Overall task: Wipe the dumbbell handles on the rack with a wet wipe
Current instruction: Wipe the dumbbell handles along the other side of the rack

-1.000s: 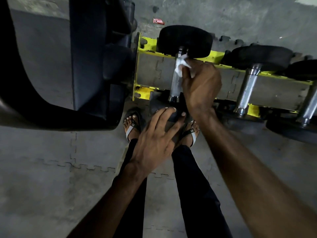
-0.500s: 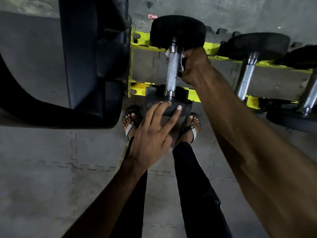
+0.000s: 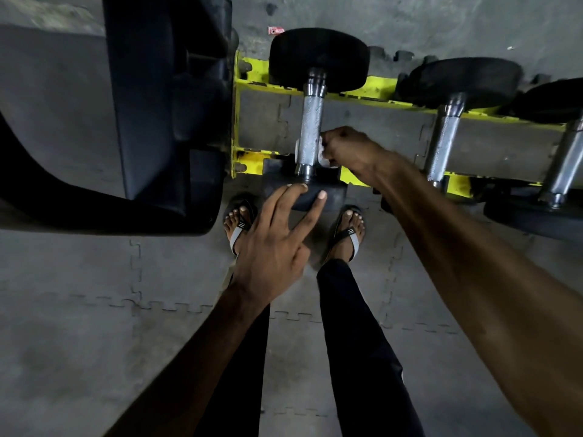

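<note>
While your right hand (image 3: 350,149) clamps the wet wipe (image 3: 325,156) against the near end of the handle (image 3: 310,121), which runs straight away from you on the rack (image 3: 249,157), your left hand (image 3: 277,244), fingers spread, braces the near weight (image 3: 335,197).

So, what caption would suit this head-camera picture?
Right hand holds a white wet wipe against a knurled steel dumbbell handle on the yellow rack; left hand touches its black weight.

gap between handles (image 3: 310,121), black equipment (image 3: 151,105) blocks left
</note>
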`<state>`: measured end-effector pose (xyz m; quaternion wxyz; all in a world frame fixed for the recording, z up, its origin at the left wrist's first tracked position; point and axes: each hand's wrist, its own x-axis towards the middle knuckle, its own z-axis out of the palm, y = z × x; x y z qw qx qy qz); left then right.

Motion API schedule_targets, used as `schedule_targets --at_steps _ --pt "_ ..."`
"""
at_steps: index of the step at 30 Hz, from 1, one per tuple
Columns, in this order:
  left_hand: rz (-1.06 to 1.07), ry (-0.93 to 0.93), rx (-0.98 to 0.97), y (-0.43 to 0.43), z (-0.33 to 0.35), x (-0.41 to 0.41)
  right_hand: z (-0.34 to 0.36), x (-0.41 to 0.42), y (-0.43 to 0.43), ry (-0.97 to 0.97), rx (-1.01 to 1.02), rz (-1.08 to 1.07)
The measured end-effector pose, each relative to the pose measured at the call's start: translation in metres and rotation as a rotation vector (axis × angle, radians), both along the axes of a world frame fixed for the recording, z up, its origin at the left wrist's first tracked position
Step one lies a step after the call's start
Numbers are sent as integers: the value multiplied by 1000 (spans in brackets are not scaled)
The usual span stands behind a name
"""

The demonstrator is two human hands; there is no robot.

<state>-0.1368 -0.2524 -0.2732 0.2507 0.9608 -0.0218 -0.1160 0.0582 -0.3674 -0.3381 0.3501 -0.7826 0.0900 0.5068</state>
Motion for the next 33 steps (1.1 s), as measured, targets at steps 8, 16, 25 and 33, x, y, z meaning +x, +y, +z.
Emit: schedule_targets --at_steps 8,16,25,33 --pt "-7 19 3 1 1 0 28 -41 -17 -238 -46 122" --pt "-10 11 8 2 0 -1 20 -37 21 -427 -41 -449" --pt "4 -2 -11 -1 -1 0 12 22 31 200 528 -1103" --pt "-9 20 -4 -1 0 0 14 16 37 342 629 -967"
